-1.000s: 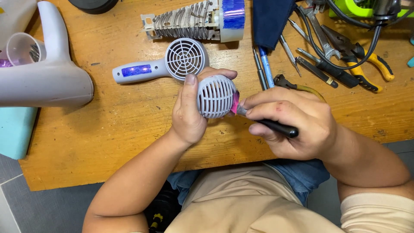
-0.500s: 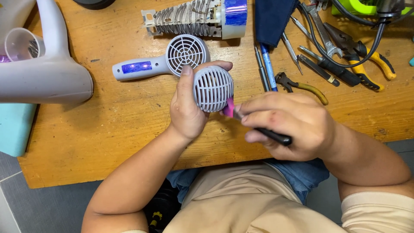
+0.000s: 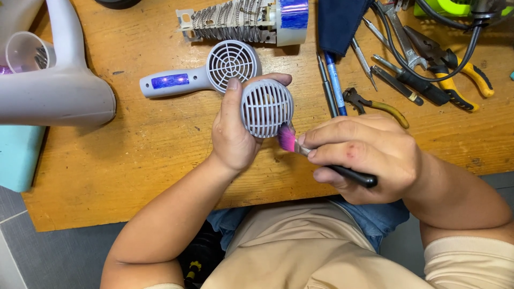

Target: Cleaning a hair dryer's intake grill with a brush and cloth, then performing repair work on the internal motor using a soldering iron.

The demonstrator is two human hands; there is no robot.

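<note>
flanking the grille cap [image 3: 266, 108]: hairdryer shell [image 3: 198, 72], pliers [image 3: 375, 104]

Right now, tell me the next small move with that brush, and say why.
Probably sweep the pink-bristled brush across the slots of the round grey grille: the right hand has the bristles only at its lower edge, while the left hand holds it facing up, most slots apparently unbrushed.

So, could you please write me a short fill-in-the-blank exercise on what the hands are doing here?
1. The left hand holds a round grey ____ cover.
2. The right hand holds a brush with ____ bristles.
3. The yellow-handled pliers lie on the wooden ____.

Missing words: grille; pink; table
</note>
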